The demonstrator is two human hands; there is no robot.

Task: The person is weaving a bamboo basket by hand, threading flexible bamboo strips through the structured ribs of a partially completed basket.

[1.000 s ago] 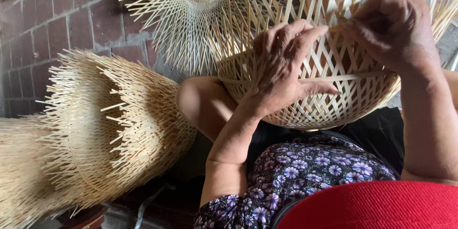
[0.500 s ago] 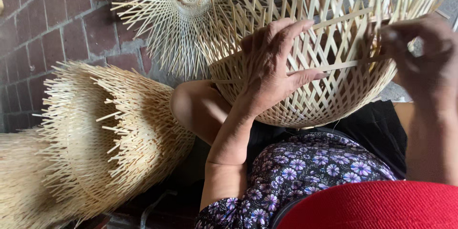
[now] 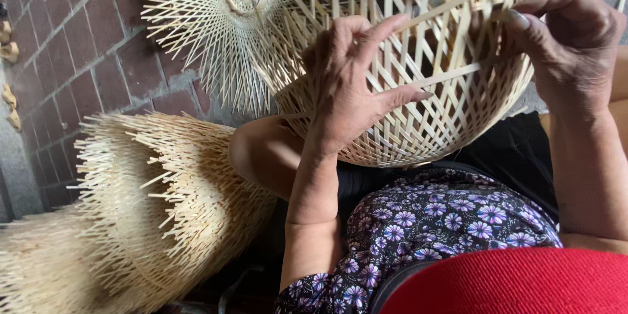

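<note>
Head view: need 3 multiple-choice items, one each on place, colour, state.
1. Where does the stack of unfinished baskets lie?
A. to the left of the person's knee
B. on the lap
C. on a shelf

2. What colour is the cloth with the flower print?
A. green
B. purple
C. orange

3. How is the woven basket held?
A. by one hand
B. by both hands
C. by neither hand

Answers: 1 A, the stack sits left on the brick floor. 2 B, purple flowers show. 3 B, the left hand presses its wall and the right hand pinches strips at the rim.
</note>
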